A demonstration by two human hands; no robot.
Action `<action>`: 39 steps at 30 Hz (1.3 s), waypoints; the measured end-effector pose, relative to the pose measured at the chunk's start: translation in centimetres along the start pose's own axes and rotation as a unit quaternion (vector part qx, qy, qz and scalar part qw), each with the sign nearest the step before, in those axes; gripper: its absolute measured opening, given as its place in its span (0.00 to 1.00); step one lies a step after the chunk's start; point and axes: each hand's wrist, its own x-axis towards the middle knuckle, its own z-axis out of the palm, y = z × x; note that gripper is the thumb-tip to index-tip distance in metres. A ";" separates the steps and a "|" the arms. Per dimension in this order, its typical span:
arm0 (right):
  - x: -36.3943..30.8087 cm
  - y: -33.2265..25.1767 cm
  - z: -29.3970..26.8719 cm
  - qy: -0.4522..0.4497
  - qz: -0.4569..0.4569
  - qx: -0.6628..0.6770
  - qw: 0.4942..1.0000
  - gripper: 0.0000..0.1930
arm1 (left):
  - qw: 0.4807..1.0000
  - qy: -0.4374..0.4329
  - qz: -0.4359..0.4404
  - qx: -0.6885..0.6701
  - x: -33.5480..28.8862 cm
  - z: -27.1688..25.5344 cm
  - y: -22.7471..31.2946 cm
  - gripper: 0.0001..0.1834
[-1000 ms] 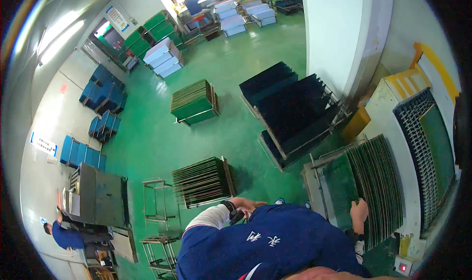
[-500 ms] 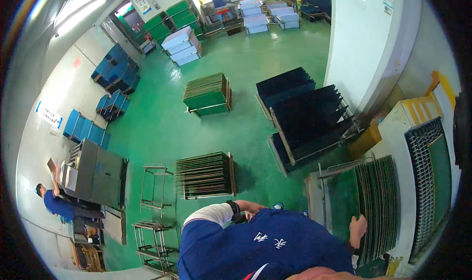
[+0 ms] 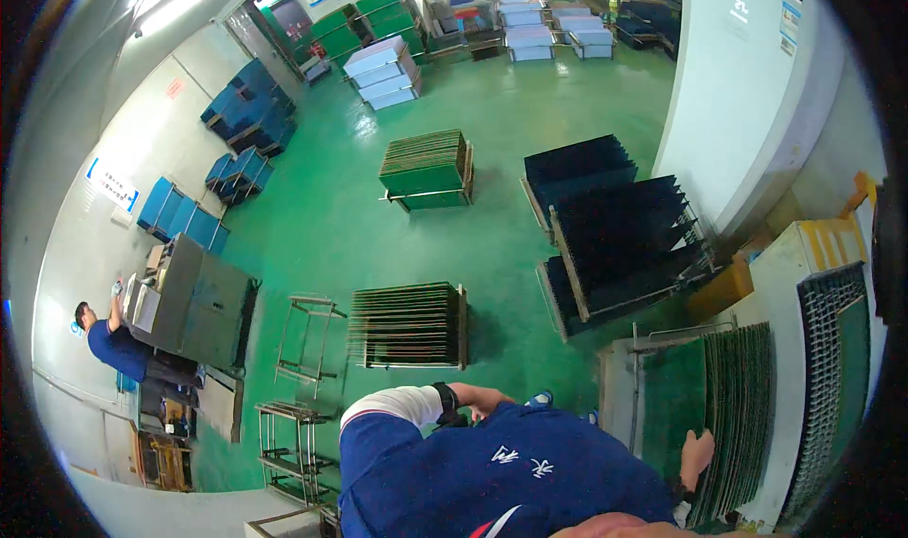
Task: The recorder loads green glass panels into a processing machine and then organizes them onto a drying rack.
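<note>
My right hand [image 3: 697, 458] is at the near edge of a row of thin green boards [image 3: 738, 415] that stand upright in a rack at my right. Its fingers are curled and closed at the edge of the front green board [image 3: 673, 401]; the fingertips are partly hidden. My left hand [image 3: 484, 402] is bent in at my waist beside my dark blue shirt, below a black wristband. The shirt covers its fingers, so whether it holds anything does not show.
Ahead stand a rack of boards [image 3: 407, 325] and another with green boards [image 3: 426, 169]. Black racks [image 3: 619, 245] stand right of centre. Bare metal frames [image 3: 307, 344] are at the left, near a grey machine [image 3: 194, 302] where a co-worker [image 3: 123, 349] stands.
The whole view has shifted, so the racks ahead appear farther right. My right hand stays at the boards. The co-worker has lowered the brown panel that was held up.
</note>
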 end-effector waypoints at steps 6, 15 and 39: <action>-0.5 -0.3 -0.3 0.007 -0.016 0.017 1.000 0.22 | 0.979 0.035 0.142 0.142 0.4 -0.1 -3.1 0.29; -2.2 -1.2 0.0 -0.004 -0.029 0.065 0.997 0.19 | 0.948 0.060 0.183 0.253 1.2 -1.2 -3.4 0.17; -6.3 8.1 -21.3 0.235 0.103 0.596 0.761 0.21 | 0.922 -0.006 0.198 0.332 4.6 -2.8 5.8 0.22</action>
